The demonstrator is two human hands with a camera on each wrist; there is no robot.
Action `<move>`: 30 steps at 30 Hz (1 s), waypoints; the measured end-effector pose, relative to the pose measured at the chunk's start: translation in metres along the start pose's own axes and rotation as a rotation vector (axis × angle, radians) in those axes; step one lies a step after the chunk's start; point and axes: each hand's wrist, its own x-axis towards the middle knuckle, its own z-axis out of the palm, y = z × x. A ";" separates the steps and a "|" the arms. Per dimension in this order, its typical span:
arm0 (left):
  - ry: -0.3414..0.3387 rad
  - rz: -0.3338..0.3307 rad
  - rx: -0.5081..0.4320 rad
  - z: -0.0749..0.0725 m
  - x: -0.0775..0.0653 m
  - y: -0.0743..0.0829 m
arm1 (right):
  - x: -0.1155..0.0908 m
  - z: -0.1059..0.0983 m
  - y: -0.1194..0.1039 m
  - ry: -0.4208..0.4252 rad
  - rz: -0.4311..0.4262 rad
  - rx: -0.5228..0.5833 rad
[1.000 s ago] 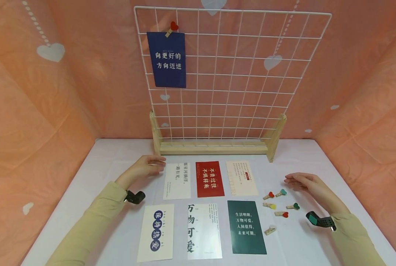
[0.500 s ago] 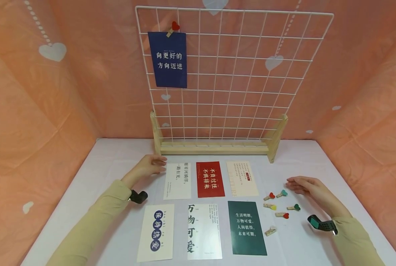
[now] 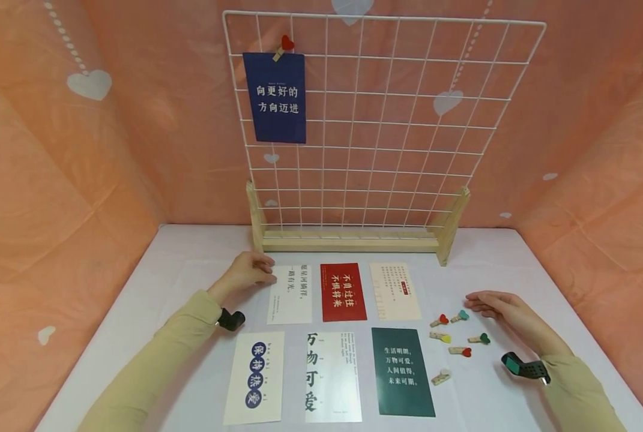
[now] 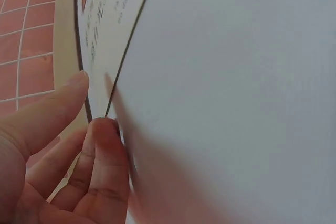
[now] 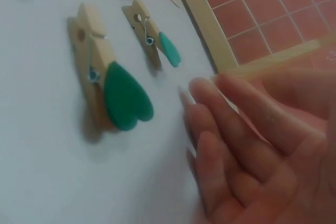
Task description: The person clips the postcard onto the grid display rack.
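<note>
My left hand is at the upper left corner of a white card with black writing, which lies flat in the far row. In the left wrist view, a fingertip sits right at the corner of that card, with the thumb over its edge. To the right, my right hand hovers low over the table, fingers relaxed and slightly bent, holding nothing. Nearest it are two small wooden clothespins, one with a teal heart and one with a dark green heart.
Behind the cards stands a white wire grid on a wooden base. A navy card hangs there from a red-heart clothespin. A red card, a cream card and a green card lie on the table.
My left hand has shifted slightly right onto the white card's corner. The right hand has drawn a little nearer to me. The head view has drifted slightly.
</note>
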 end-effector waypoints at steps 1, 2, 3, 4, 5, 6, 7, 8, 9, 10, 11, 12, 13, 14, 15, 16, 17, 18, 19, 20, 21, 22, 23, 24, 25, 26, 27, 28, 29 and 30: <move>0.003 -0.003 -0.002 0.001 0.001 0.000 | 0.000 0.000 0.000 -0.003 0.003 -0.001; 0.007 -0.002 0.002 0.002 0.001 -0.001 | -0.001 0.000 0.000 -0.006 0.003 -0.003; 0.013 -0.001 0.011 0.003 0.001 -0.001 | -0.001 -0.001 0.001 -0.008 0.001 -0.007; 0.022 0.005 0.025 0.003 0.002 -0.002 | -0.001 -0.001 0.001 -0.008 0.001 -0.011; 0.032 0.004 0.028 0.004 0.003 -0.002 | 0.000 -0.001 0.002 -0.010 -0.003 -0.015; 0.040 0.007 0.036 0.005 0.003 -0.003 | 0.000 -0.001 0.002 -0.010 -0.005 -0.017; 0.047 0.008 0.044 0.005 0.003 -0.003 | 0.000 -0.001 0.003 -0.012 -0.005 -0.020; 0.052 0.007 0.051 0.006 0.004 -0.004 | 0.000 -0.001 0.003 -0.012 -0.005 -0.023; 0.057 0.006 0.056 0.006 0.004 -0.004 | 0.001 -0.001 0.003 -0.012 -0.004 -0.026; 0.063 0.007 0.060 0.007 0.004 -0.005 | 0.001 -0.001 0.003 -0.012 -0.001 -0.030; 0.068 0.006 0.064 0.008 0.005 -0.006 | 0.001 -0.001 0.003 -0.012 0.003 -0.033; 0.074 0.003 0.064 0.008 0.005 -0.006 | 0.001 -0.001 0.003 -0.011 0.008 -0.035; 0.079 0.004 0.063 0.009 0.005 -0.006 | 0.001 -0.001 0.003 -0.010 0.012 -0.041; 0.084 0.006 0.060 0.009 0.005 -0.006 | 0.001 -0.001 0.002 -0.008 0.017 -0.044; 0.087 0.009 0.057 0.010 0.005 -0.007 | 0.000 -0.001 0.002 -0.007 0.021 -0.046; 0.090 0.011 0.054 0.010 0.005 -0.007 | 0.000 -0.001 0.002 -0.008 0.023 -0.048; 0.090 0.014 0.051 0.010 0.004 -0.006 | 0.000 0.000 0.002 -0.006 0.025 -0.049; 0.089 0.017 0.047 0.011 0.004 -0.006 | 0.000 0.000 0.002 -0.005 0.024 -0.050; 0.089 0.019 0.044 0.012 0.004 -0.006 | 0.000 0.000 0.002 -0.004 0.023 -0.051; 0.090 0.020 0.043 0.012 0.004 -0.006 | 0.000 0.000 0.002 -0.005 0.020 -0.052; 0.091 0.021 0.046 0.012 0.004 -0.006 | 0.000 0.001 0.003 -0.007 0.017 -0.053; 0.092 0.023 0.046 0.013 0.004 -0.006 | 0.000 0.001 0.003 -0.008 0.016 -0.054; 0.094 0.024 0.045 0.013 0.004 -0.006 | 0.000 0.001 0.003 -0.007 0.017 -0.054; 0.096 0.023 0.046 0.013 0.003 -0.006 | 0.000 0.001 0.003 -0.007 0.019 -0.054; 0.098 0.023 0.047 0.013 0.003 -0.006 | 0.000 0.001 0.003 -0.008 0.021 -0.055; 0.100 0.023 0.049 0.014 0.003 -0.006 | 0.000 0.001 0.002 -0.011 0.024 -0.056; 0.100 0.024 0.050 0.014 0.003 -0.006 | 0.000 0.000 0.002 -0.012 0.030 -0.057; 0.102 0.023 0.050 0.014 0.003 -0.006 | 0.000 0.000 0.002 -0.011 0.035 -0.058; 0.100 0.022 0.051 0.013 0.003 -0.006 | 0.000 0.000 0.001 -0.013 0.036 -0.059; 0.100 0.019 0.049 0.013 0.002 -0.005 | 0.001 0.000 0.001 -0.017 0.036 -0.062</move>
